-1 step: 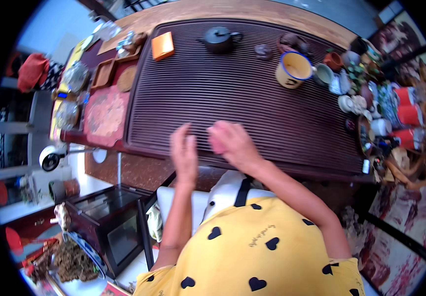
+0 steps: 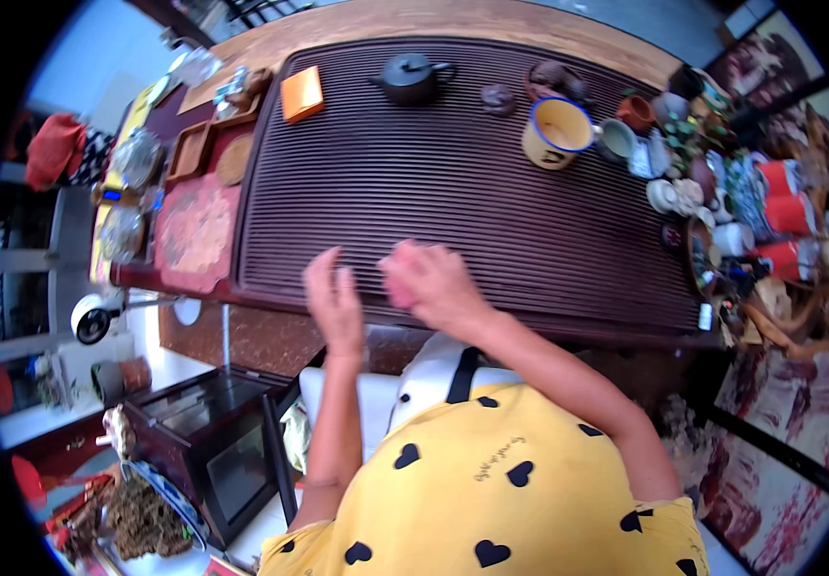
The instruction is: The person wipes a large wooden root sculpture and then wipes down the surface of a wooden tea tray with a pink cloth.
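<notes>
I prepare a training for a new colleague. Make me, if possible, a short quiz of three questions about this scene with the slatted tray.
1. Which of the person's hands is holding the pink item?
2. True or false: the orange packet lies on the slatted tray, to the left of the dark teapot in the picture.
3. What colour is the rim of the cream mug? A) green B) blue C) red

Key:
1. The right hand.
2. True.
3. B.

Yellow top [image 2: 453,490] with black hearts [image 2: 521,473]
</notes>
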Tool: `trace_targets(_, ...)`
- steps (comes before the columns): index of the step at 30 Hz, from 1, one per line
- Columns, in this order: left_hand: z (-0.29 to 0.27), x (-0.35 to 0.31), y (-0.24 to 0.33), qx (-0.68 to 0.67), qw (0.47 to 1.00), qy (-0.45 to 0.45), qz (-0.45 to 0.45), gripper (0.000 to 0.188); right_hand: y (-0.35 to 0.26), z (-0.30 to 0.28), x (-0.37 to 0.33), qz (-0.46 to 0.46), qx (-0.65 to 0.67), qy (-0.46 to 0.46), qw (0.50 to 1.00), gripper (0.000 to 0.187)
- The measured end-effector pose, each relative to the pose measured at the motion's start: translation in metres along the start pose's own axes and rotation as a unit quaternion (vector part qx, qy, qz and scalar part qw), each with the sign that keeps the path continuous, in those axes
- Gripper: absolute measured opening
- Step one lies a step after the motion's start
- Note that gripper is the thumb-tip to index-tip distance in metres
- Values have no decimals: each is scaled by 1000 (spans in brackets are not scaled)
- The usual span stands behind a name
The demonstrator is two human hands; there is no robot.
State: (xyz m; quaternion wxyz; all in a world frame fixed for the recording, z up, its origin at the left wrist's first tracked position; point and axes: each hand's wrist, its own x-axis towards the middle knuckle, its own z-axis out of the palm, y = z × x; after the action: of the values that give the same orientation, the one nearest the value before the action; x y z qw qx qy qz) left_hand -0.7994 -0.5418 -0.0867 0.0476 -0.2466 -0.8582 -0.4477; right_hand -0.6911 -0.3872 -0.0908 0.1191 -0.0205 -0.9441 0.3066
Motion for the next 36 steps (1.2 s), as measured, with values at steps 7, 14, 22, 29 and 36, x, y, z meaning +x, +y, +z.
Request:
trace_targets(7,6,-1,-87,256,965,52,33,34,7,36,-33,-73,-110,-22,991,40)
trace_targets(14,13,-4,-95,300,951,57,41,35,51,-40,-139,2,-179,24,984,40)
trace_targets(22,15,-4,-96,308,949,58,22,34,96,-158,-263,211,-296,26,931,39)
trace_targets(29,9,-6,-92,272,957,65,80,39,23,-121,-133,104,-40,115,987,46)
trace_targets(36,10,-14,-74,206,972,45,106,37,1,12,-33,-62,97,50,992,25)
